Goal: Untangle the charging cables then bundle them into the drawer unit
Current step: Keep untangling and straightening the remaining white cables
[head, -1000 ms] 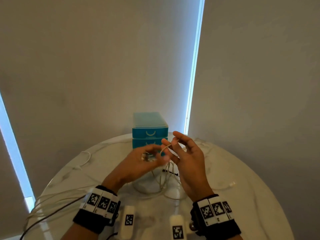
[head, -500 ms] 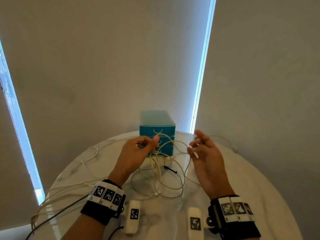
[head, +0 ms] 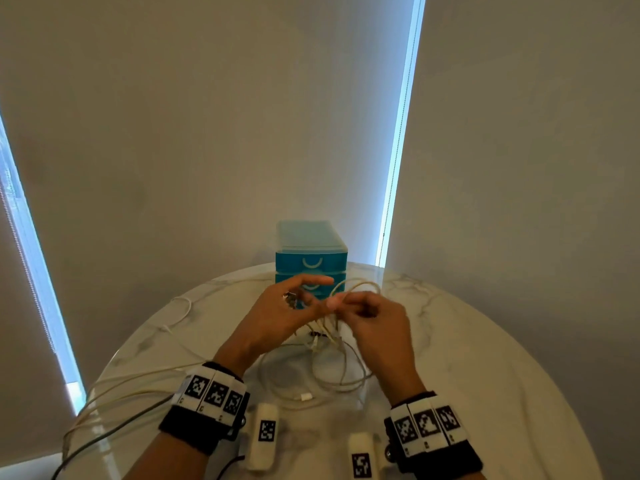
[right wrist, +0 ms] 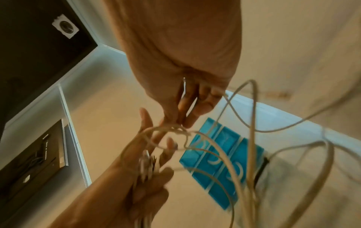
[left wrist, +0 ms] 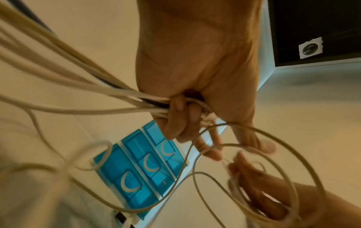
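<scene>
Several white charging cables (head: 332, 368) lie in tangled loops on the round marble table (head: 485, 358), rising into both hands. My left hand (head: 311, 292) holds a bunch of cable strands and plugs; in the left wrist view its curled fingers (left wrist: 181, 111) grip the cables (left wrist: 97, 92). My right hand (head: 343, 304) meets the left and pinches a cable loop (right wrist: 171, 128) between thumb and fingertips (right wrist: 185, 120). The blue drawer unit (head: 311, 261) stands just behind the hands, its drawers closed (left wrist: 140, 166).
Cable strands, one of them dark (head: 114, 396), trail off the table's left edge. A thin white cable (head: 181, 311) lies at the left. White tagged wrist cameras (head: 265, 434) hang below my wrists. The wall stands close behind the drawer unit.
The hands were apart half a second ago with loops stretched between them. My right hand has moved left to meet the left hand, bringing a cable loop with it.
</scene>
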Action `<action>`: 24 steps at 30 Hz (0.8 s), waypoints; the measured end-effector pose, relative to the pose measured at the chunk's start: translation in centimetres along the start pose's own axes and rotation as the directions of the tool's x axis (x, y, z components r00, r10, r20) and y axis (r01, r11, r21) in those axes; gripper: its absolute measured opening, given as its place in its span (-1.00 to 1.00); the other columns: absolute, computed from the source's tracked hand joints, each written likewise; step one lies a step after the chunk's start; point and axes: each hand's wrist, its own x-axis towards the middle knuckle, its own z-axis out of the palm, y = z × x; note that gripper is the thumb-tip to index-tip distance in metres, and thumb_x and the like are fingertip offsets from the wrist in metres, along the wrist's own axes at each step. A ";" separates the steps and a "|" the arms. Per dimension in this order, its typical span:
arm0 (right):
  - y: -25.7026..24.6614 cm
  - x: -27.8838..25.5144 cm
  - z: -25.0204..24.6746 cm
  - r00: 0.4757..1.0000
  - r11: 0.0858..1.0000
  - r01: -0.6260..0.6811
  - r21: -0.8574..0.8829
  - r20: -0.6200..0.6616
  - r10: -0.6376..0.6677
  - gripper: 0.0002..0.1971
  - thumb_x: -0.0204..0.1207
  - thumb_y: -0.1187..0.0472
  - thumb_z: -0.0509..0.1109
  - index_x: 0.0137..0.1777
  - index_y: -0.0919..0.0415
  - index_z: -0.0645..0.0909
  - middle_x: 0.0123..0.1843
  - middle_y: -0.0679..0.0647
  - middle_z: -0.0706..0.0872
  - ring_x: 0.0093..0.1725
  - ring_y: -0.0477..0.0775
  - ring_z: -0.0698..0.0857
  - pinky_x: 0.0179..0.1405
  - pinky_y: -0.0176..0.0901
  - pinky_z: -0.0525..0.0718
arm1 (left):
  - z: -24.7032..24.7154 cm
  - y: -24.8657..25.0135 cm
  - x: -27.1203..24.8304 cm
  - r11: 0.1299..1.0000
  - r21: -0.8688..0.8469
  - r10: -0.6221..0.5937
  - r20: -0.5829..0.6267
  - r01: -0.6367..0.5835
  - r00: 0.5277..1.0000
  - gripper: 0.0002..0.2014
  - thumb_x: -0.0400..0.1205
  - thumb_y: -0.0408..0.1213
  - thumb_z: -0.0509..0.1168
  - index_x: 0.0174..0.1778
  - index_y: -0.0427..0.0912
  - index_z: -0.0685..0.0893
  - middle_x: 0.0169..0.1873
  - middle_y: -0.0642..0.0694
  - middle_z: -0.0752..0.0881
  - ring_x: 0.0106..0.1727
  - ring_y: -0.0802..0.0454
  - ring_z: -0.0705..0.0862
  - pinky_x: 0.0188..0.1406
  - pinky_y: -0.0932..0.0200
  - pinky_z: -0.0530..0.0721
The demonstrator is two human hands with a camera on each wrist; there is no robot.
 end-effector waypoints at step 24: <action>-5.7 0.0 -3.4 0.992 0.256 -0.092 0.962 0.067 0.106 -0.67 0.63 0.27 0.41 0.36 0.32 0.72 0.30 0.20 0.89 0.23 0.04 0.91 -0.05 -0.38 0.85 | -0.6 -2.4 0.3 0.953 0.273 -0.108 -0.100 0.132 0.989 -0.66 0.70 0.31 0.39 -0.07 0.18 0.92 -0.21 0.13 0.88 -0.11 0.25 0.81 -0.13 0.27 0.64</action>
